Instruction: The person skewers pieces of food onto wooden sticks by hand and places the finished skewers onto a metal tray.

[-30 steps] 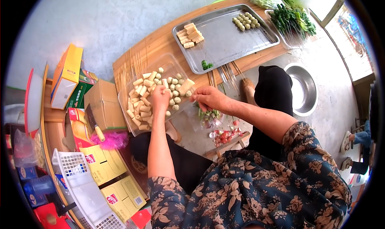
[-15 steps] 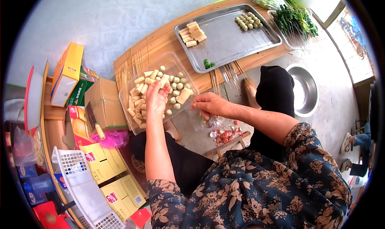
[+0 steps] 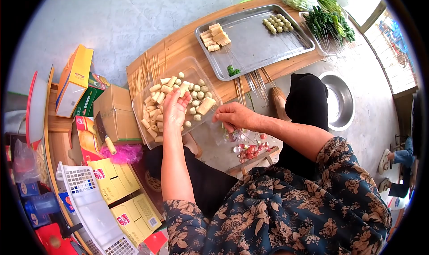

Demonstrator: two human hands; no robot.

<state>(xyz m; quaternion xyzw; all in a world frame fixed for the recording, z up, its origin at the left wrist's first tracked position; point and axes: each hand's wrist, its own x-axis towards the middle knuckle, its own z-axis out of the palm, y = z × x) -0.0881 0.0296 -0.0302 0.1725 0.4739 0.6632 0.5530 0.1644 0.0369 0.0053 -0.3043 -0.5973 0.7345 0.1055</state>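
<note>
Over the clear plastic tub [image 3: 139,104], my left hand [image 3: 175,108] is turned palm up, its fingertips closed on a beige roll piece [image 3: 184,89]. To its right, my right hand [image 3: 234,115] pinches a thin skewer [image 3: 245,135], seen faintly below the hand. A larger beige roll [image 3: 206,106] lies just left of my right fingertips, seemingly at the skewer's tip. Many beige roll pieces [image 3: 154,114] fill the tub's left side, and greenish balls [image 3: 197,88] lie on its right side.
A metal tray [image 3: 250,45] holds stacked rolls, balls and a green piece. Loose skewers [image 3: 149,69] lie beyond the tub. Leafy greens [image 3: 328,25] sit at the far right, above a steel basin [image 3: 338,101]. Boxes [image 3: 117,116] and a white basket [image 3: 91,210] stand left.
My left hand has turned palm up and drawn slightly left with a roll piece in its fingers. The larger roll near my right hand sits lower; that hand has hardly moved.
</note>
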